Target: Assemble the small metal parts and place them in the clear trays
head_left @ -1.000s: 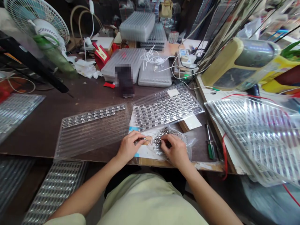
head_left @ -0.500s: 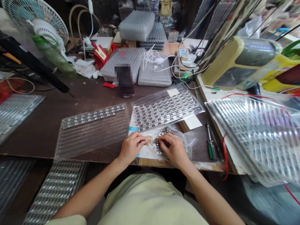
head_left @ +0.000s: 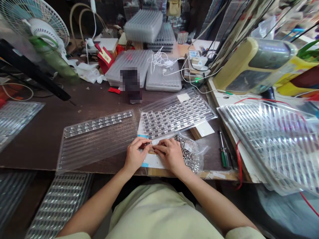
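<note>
The left hand (head_left: 136, 155) grasps a small dark part (head_left: 146, 145) between its fingers, just below the clear plastic tray (head_left: 175, 114); the right hand (head_left: 168, 154) lies curled over a tan pad (head_left: 152, 151), its grip unclear; a plastic bag (head_left: 190, 155) of loose metal pieces touches that hand.

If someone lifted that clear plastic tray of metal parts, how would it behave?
The clear plastic tray looks thin-walled, so probably light and somewhat floppy. Its moulded ridges may stiffen it. The small metal parts sit in rows, so tilting might shift them.
</note>
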Tool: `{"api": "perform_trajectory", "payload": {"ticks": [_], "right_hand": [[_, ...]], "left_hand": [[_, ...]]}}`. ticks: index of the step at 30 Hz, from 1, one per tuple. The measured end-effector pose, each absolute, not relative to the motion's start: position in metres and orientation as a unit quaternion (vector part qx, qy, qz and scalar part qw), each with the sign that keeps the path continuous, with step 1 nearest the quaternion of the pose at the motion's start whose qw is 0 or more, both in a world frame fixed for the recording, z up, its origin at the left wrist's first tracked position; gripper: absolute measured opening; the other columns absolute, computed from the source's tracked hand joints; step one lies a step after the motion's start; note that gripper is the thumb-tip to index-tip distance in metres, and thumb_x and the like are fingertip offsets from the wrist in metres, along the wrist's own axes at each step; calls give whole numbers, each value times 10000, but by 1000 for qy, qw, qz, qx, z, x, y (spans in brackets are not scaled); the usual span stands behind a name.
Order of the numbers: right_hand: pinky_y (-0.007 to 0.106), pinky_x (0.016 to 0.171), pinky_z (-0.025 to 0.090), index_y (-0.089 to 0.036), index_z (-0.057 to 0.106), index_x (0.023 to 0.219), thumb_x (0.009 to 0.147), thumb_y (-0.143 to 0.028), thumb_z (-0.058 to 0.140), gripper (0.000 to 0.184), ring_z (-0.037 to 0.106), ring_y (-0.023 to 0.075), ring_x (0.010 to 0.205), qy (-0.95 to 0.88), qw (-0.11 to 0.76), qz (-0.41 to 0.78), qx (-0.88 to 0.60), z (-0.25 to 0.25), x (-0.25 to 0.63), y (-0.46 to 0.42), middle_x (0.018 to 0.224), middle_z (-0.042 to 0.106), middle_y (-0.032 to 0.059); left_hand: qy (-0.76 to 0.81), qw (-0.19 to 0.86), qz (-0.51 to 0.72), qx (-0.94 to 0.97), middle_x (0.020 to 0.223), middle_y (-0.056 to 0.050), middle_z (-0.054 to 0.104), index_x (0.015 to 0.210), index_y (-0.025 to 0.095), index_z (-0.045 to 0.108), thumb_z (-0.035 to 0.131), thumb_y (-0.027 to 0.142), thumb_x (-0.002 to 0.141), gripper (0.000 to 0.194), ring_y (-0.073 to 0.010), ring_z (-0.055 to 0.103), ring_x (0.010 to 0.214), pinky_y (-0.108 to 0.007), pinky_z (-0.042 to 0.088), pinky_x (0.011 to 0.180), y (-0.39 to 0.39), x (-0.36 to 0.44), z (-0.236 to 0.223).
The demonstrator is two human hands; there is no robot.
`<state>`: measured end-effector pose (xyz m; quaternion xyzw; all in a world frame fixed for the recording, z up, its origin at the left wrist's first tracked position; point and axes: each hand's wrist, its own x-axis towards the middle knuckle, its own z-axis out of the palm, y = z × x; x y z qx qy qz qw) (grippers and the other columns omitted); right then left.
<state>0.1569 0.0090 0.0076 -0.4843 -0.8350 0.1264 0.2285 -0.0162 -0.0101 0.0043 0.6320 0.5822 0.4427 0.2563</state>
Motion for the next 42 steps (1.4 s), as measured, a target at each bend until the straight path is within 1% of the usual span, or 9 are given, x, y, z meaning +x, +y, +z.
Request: {"api": "perform_trajectory", "payload": {"ticks": [4, 8, 10, 14, 22, 30, 34, 37, 42], "right_hand": [[333, 718, 336, -283, 680, 1084, 865, -365, 611, 244, 502, 202, 900, -842, 197, 77, -497, 17, 181, 10, 1010, 648, 51], [344, 734, 323, -253, 675, 1056, 847, -395, 626, 258, 498, 228, 926, -859, 154, 38, -487, 22, 209, 9, 1029, 659, 58], [332, 725, 316, -245, 678, 1019, 865, -358, 609, 203, 501, 213, 894, -861, 150, 38, -485, 19, 215, 7, 990, 665, 49], [311, 706, 323, -231, 692, 894, 909, -280, 545, 156, 504, 180, 819, -853, 180, 57, -486, 12, 216, 5, 886, 667, 33], [316, 714, 424, -221, 711, 1007, 921, -261, 498, 233, 519, 190, 808, -824, 261, 109, -491, 10, 215, 7, 868, 631, 77], [305, 736, 469, -223, 686, 1007, 924, -239, 483, 219, 589, 179, 812, -811, 285, 151, -488, 13, 216, 6, 867, 675, 58], [288, 733, 473, -215, 668, 999, 939, -222, 449, 227, 621, 170, 806, -810, 289, 168, -482, 15, 211, 7, 884, 699, 47], [271, 700, 463, -210, 666, 936, 931, -257, 481, 191, 627, 162, 765, -804, 284, 181, -490, 16, 199, 7, 838, 700, 40], [274, 697, 412, -238, 682, 794, 859, -323, 623, 122, 609, 156, 767, -824, 260, 167, -475, 13, 172, 7, 806, 694, 16]], "left_hand": [[586, 271, 442, 623, 900, -50, 657, 878, 191, 689, 603, 256, 836, 116, -147, 636, 782, -246, 524, 676, -9, -16, 5], [589, 266, 409, 645, 894, -44, 664, 886, 195, 697, 620, 249, 827, 111, -133, 621, 726, -242, 507, 647, -7, -11, 10], [578, 249, 383, 675, 887, -39, 667, 901, 206, 702, 634, 271, 826, 120, -140, 620, 747, -253, 498, 669, -7, -6, 12], [547, 217, 353, 728, 886, -38, 672, 912, 229, 711, 637, 293, 835, 125, -166, 620, 852, -284, 493, 761, -7, 6, 9], [546, 212, 330, 740, 864, -33, 677, 902, 236, 721, 647, 297, 828, 121, -169, 610, 829, -302, 493, 768, -7, 8, 0], [543, 220, 336, 737, 838, -29, 679, 877, 245, 729, 657, 261, 821, 93, -165, 617, 811, -297, 492, 746, -10, 12, 0], [538, 240, 376, 715, 842, -27, 684, 861, 233, 728, 652, 258, 824, 88, -158, 621, 806, -284, 490, 745, -2, 3, 8], [589, 193, 400, 675, 914, -34, 692, 893, 224, 718, 628, 286, 836, 124, -169, 617, 838, -301, 478, 771, 27, -30, 19], [706, 27, 302, 640, 935, -47, 663, 822, 240, 729, 655, 342, 795, 128, -241, 550, 943, -391, 391, 858, 83, -100, 24]]}}
